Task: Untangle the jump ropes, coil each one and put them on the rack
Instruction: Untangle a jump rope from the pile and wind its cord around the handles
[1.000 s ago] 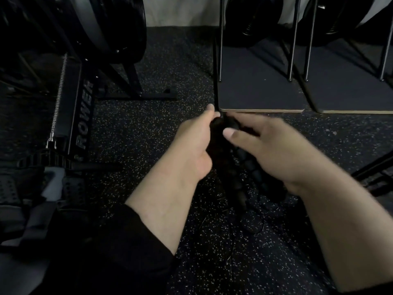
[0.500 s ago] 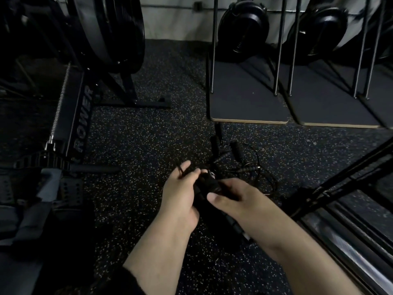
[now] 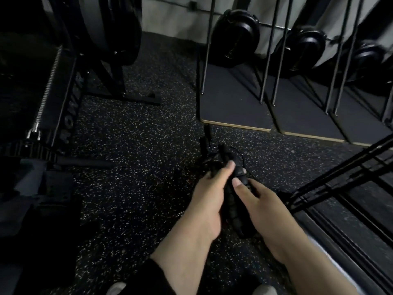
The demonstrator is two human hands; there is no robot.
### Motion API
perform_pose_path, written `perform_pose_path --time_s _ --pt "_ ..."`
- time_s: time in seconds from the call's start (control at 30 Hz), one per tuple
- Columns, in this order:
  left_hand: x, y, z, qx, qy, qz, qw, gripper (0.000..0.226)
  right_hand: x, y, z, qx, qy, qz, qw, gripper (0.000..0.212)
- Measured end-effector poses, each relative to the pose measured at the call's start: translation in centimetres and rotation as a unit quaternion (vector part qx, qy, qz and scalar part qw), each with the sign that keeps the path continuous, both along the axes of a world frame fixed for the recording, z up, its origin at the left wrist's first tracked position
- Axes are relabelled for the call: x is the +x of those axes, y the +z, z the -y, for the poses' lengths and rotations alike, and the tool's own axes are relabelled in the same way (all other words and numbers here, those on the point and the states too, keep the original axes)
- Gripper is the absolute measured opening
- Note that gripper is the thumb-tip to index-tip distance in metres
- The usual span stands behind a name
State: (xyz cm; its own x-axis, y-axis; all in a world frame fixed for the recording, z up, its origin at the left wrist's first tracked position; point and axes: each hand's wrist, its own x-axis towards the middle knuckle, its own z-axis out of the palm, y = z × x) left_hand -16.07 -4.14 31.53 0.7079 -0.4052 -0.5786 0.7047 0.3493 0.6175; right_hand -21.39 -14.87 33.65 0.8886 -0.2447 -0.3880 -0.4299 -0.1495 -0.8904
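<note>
Left hand [image 3: 209, 194] shifted onto jump-rope handles [image 3: 234, 201], right hand [image 3: 258, 201] gripping, mat edge [image 3: 236, 125] beyond

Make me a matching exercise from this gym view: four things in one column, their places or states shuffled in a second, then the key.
1. left hand
2. jump rope handles
3. rower
4. weight plates

A. standing at the back wall
B. on the floor at far left
C. thumb over the black bundle
D. held between both hands

Pairs: 1-C, 2-D, 3-B, 4-A

Black jump ropes [image 3: 214, 160] bunched in a tangle, handles [image 3: 234, 201] together.
</note>
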Motion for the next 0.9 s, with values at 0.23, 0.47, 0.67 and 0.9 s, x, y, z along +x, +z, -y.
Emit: perform_pose_path --time_s 0.23,0.47,0.67,0.9 --pt "1.2 -1.9 1.7 0.080 0.050 0.051 0.994 0.025 0.3 -2.8 1.4 0.071 0.024 -0.007 0.997 0.027" --pt "2.5 -3.8 2.5 0.137 0.102 0.087 0.981 0.028 1.4 -5.2 3.1 -0.022 0.112 0.025 0.993 0.028" --pt "3.6 -3.7 2.8 0.116 0.110 0.061 0.985 0.026 2.9 -6.1 4.2 -0.056 0.139 0.019 0.989 0.018" --pt "4.5 -4.4 2.8 0.109 0.101 0.048 0.988 0.031 3.4 -6.6 4.8 -0.072 0.179 -0.035 0.981 0.024"
